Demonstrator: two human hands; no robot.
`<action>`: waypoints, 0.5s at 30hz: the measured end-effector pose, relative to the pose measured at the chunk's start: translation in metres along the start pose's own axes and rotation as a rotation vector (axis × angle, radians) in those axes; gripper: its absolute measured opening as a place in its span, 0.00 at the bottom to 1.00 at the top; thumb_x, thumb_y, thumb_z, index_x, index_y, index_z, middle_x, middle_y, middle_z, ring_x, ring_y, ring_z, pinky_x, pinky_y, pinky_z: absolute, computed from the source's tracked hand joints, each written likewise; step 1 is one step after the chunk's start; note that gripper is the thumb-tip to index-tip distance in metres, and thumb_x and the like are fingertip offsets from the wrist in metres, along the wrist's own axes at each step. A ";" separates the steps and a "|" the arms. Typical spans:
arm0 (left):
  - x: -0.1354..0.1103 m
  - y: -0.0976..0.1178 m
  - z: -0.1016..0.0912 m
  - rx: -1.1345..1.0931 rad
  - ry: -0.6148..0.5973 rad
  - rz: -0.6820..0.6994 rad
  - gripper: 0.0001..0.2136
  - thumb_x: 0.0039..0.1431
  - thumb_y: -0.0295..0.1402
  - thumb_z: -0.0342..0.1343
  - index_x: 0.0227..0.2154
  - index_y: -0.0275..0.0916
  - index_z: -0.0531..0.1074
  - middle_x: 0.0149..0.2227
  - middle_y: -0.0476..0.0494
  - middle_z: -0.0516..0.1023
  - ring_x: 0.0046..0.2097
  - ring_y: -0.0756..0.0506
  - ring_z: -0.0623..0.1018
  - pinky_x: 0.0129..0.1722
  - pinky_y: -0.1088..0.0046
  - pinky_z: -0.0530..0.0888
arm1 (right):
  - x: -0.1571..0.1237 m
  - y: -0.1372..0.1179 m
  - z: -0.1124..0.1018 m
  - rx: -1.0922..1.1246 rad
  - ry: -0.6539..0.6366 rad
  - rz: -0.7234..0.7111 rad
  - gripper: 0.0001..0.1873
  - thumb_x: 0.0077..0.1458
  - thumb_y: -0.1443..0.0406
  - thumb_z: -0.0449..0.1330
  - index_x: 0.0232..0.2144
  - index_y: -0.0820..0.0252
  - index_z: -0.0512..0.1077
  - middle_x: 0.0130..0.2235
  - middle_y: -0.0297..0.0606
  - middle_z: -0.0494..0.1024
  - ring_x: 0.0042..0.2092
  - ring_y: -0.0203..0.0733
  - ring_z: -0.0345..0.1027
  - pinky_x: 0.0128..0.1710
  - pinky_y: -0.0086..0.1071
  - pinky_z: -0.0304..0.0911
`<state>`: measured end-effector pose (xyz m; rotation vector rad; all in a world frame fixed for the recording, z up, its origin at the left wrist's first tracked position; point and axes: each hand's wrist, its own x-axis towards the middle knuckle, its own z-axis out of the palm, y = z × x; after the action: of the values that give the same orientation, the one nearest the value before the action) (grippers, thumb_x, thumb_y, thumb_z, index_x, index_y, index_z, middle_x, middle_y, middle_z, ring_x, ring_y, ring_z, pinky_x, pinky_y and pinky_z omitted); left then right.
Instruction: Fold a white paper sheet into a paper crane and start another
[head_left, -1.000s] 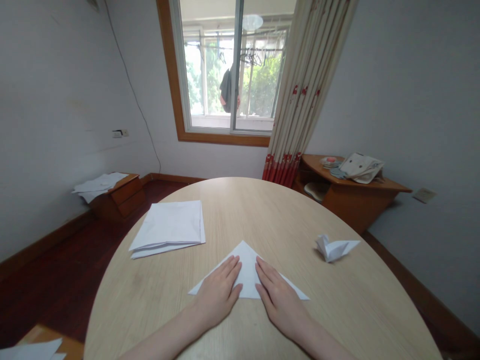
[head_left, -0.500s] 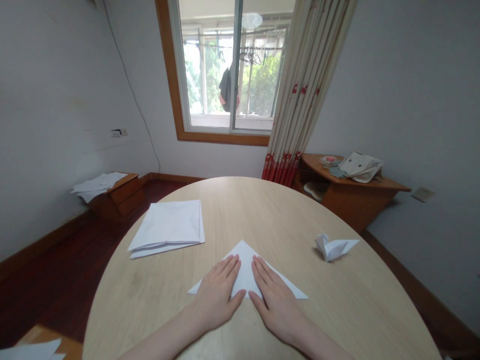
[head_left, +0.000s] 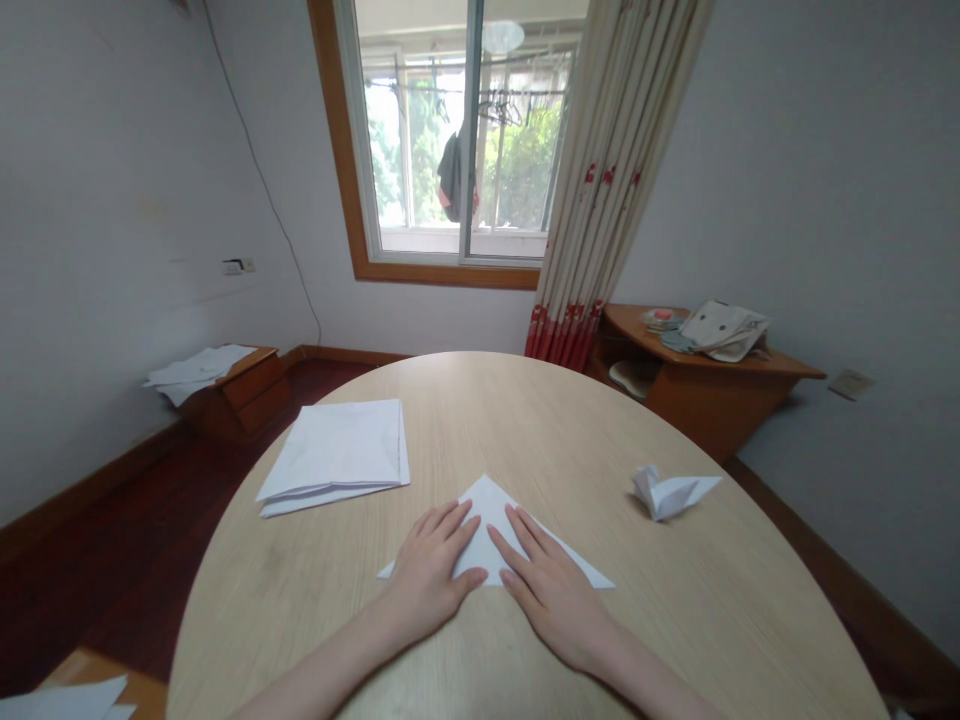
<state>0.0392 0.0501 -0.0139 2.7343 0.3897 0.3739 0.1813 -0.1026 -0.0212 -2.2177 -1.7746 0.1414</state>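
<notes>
A white sheet of paper folded into a triangle lies flat on the round wooden table, its tip pointing away from me. My left hand rests on its left half, fingers stretched out and the thumb near the lower edge. On the right half lies my right hand, palm down, its fingers spread apart. The two thumbs almost meet at the paper's near edge, and part of the paper is hidden under both hands.
At the table's left is a stack of white paper. A folded paper bird sits to the right. Beyond the table stand a low cabinet with papers and a corner desk holding a cloth bag. More paper shows at lower left.
The fingers of both hands have spread a little, the right index finger moving inward over the paper. The folded triangle has shifted very slightly away from me.
</notes>
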 end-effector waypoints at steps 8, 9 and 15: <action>0.002 -0.010 -0.003 -0.018 -0.017 -0.017 0.24 0.56 0.37 0.59 0.57 0.45 0.65 0.63 0.42 0.60 0.63 0.37 0.59 0.60 0.52 0.57 | 0.002 0.005 -0.001 0.025 0.016 0.010 0.25 0.64 0.58 0.47 0.62 0.51 0.55 0.66 0.42 0.50 0.66 0.50 0.41 0.61 0.50 0.50; 0.003 -0.011 -0.005 -0.017 -0.025 -0.023 0.24 0.57 0.36 0.59 0.57 0.45 0.64 0.63 0.42 0.59 0.63 0.38 0.58 0.61 0.51 0.55 | 0.002 0.007 -0.001 0.025 0.021 0.014 0.25 0.64 0.58 0.47 0.62 0.51 0.55 0.66 0.42 0.50 0.66 0.50 0.41 0.61 0.50 0.50; 0.005 -0.018 -0.015 -0.023 -0.070 -0.095 0.25 0.56 0.36 0.59 0.57 0.43 0.64 0.64 0.40 0.56 0.65 0.37 0.53 0.61 0.51 0.53 | 0.004 0.015 -0.005 0.028 0.004 0.030 0.25 0.64 0.58 0.48 0.62 0.48 0.54 0.66 0.39 0.49 0.66 0.49 0.41 0.61 0.48 0.50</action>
<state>0.0350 0.0720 -0.0060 2.6860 0.4914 0.2549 0.1978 -0.1030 -0.0202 -2.2242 -1.7278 0.1674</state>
